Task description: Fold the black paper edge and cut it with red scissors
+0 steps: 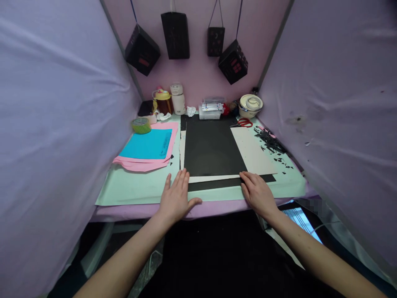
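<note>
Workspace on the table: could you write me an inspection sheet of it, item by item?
Surface: pale green mat over a purple-covered table.
Job's things: black sheet with a cream strip and black strip at its near edge.
Clutter: blue paper on pink sheets; tape roll; red scissors; black scraps; bottles and a bowl at the back.
Hands: left hand flat, open, at the strips' left end; right hand flat, open, at their right.
Cables: nothing seen.
Surroundings: purple fabric walls; four black paper lanterns hanging.

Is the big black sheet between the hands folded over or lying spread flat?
Spread flat: the black sheet lies open on the table, no crease visible; left hand and right hand rest flat at its near edge.
</note>
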`<state>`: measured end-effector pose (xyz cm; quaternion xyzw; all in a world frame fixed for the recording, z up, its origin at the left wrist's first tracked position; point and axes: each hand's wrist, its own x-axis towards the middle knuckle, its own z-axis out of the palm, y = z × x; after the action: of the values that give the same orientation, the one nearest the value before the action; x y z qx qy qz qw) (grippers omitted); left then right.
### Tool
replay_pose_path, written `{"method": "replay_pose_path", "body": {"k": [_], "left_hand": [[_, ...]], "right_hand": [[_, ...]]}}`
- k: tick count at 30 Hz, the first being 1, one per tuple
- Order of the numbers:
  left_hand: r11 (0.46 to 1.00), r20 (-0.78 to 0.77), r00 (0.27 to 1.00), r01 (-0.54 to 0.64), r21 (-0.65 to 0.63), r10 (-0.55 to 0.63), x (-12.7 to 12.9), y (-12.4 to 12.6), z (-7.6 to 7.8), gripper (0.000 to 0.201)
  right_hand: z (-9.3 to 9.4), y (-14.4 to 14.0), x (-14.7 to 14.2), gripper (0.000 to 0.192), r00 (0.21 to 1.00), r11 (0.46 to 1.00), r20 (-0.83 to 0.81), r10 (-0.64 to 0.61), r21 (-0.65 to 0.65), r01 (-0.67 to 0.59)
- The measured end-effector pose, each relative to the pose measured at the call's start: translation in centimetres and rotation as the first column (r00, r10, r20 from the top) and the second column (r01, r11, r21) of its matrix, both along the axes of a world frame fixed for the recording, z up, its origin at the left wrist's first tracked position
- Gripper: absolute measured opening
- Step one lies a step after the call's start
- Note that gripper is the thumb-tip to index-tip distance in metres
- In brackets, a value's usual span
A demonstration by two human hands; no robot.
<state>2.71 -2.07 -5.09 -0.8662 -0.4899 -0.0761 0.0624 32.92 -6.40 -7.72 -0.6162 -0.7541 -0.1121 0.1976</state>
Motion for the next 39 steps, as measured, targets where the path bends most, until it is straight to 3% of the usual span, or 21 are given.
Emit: {"method": "replay_pose_path", "body": {"k": [4, 8, 11, 14, 17, 23, 28, 34, 39], "left_hand": [[0.998, 0.073, 0.997, -0.025, 0.051, 0.021, -0.8, -0.1, -0.2, 0.079], [0.991, 0.245, 0.969, -0.041, 0.124, 0.009, -0.2, 0.3, 0.3, 0.054], [0.988, 0.342, 0.935, 0.047, 0.147, -0.096, 1.1, 0.9, 0.9, 0.03], [0.977, 0.345, 0.917, 0.164, 0.137, -0.202, 2.7, 1.7, 0.9, 0.02], [0.969, 0.313, 0.919, 0.207, 0.133, -0.239, 4.0, 2.4, 0.5, 0.018], [0.972, 0.305, 0.925, 0.19, 0.141, -0.225, 4.2, 2.3, -0.1, 0.014], [0.95, 0.295, 0.912, 0.226, 0.214, -0.284, 4.5, 2.1, 0.1, 0.017], [0.925, 0.241, 0.913, 0.261, 0.276, -0.33, 5.4, 2.2, 0.5, 0.024], [0.908, 0.207, 0.91, 0.289, 0.304, -0.359, 5.3, 2.3, 1.4, 0.026]], "right_hand": [[-0.1, 0.2, 0.4, 0.037, 0.999, 1.0, -0.027, 0.028, 0.013, -0.028], [0.3, 0.7, 0.6, 0.032, 0.993, 0.996, -0.101, 0.067, 0.06, -0.061], [1.1, 1.2, -0.2, 0.034, 0.982, 0.988, -0.158, 0.101, 0.129, -0.081], [1.8, 2.2, -1.9, 0.029, 0.962, 0.971, -0.168, 0.214, 0.143, -0.191], [2.0, 3.5, -3.5, 0.022, 0.935, 0.948, -0.163, 0.315, 0.11, -0.3], [1.3, 4.4, -4.4, 0.017, 0.926, 0.935, -0.145, 0.348, 0.119, -0.333], [1.8, 3.9, -4.5, 0.017, 0.923, 0.916, -0.066, 0.379, 0.163, -0.365], [2.6, 3.9, -5.2, 0.021, 0.939, 0.935, -0.075, 0.337, 0.149, -0.323], [3.3, 4.5, -6.3, 0.02, 0.922, 0.907, -0.06, 0.382, 0.214, -0.362]]}}
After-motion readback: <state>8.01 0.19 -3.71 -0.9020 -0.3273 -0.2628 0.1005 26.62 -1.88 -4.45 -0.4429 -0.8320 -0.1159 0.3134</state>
